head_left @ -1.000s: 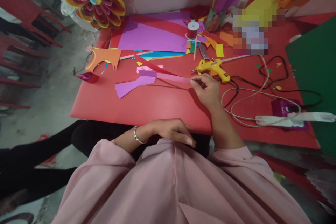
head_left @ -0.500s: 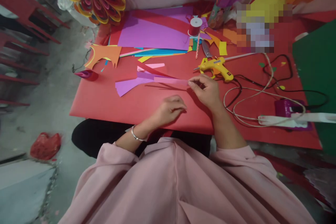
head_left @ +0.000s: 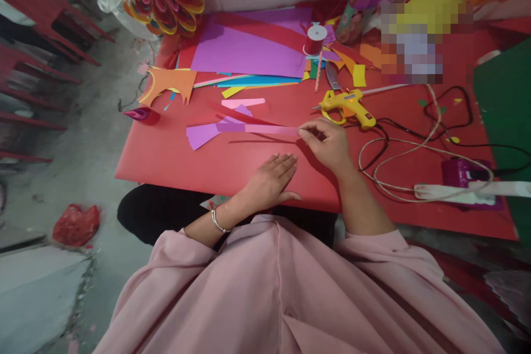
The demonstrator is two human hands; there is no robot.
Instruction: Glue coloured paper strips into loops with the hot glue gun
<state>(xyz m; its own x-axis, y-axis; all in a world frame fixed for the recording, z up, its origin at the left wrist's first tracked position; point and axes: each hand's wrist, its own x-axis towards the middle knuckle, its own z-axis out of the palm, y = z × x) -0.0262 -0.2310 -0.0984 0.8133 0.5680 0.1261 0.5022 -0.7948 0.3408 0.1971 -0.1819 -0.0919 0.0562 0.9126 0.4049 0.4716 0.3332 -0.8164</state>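
While the left hand [head_left: 271, 180] is palm down at the near edge of the table [head_left: 166, 160], fingers outstretched and holding nothing, its forearm [head_left: 236, 207] slants in from the near left; whether it touches the surface, I cannot tell. Beyond, to the right, the right hand [head_left: 326, 141] bends inward, thumb and forefinger pinching the right end of a pink-and-purple strip [head_left: 269, 129] that runs left to purple paper [head_left: 202, 137]. Farther right sits a glue gun [head_left: 348, 108], its label [head_left: 350, 98] too small to read.

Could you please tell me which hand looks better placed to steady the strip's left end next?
Probably the left hand: it appears empty, palm down, and lies nearer that end. The right hand pinches the strip at its other end.
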